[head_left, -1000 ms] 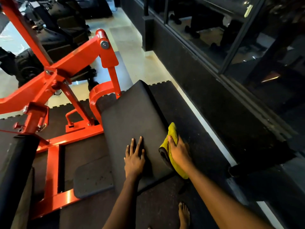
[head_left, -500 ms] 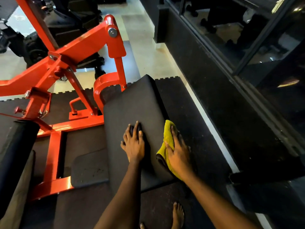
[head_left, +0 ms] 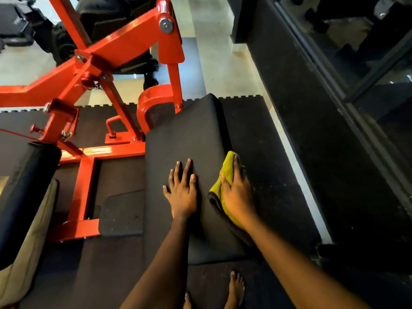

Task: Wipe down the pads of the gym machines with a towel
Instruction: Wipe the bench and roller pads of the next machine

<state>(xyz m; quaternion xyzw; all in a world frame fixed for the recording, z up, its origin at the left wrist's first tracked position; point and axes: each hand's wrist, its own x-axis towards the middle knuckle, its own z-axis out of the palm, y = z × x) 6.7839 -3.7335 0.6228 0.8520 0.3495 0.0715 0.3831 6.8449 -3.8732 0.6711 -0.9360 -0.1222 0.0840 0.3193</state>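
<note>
Head view, left hand: laid flat on the black pad, fingers straight and spread, nothing gripped.
Head view, right hand: pressed with straight fingers on the yellow towel, which is draped over the pad's edge just right of the left hand.
Change: the left fingers, bent half a second ago, are now flattened. The towel is kept on nearly the same stretch of edge.
Meaning: the pad is judged to be steadied while its side is rubbed. The part beyond both hands is probably still to be wiped.
Containers: none are seen.
</note>
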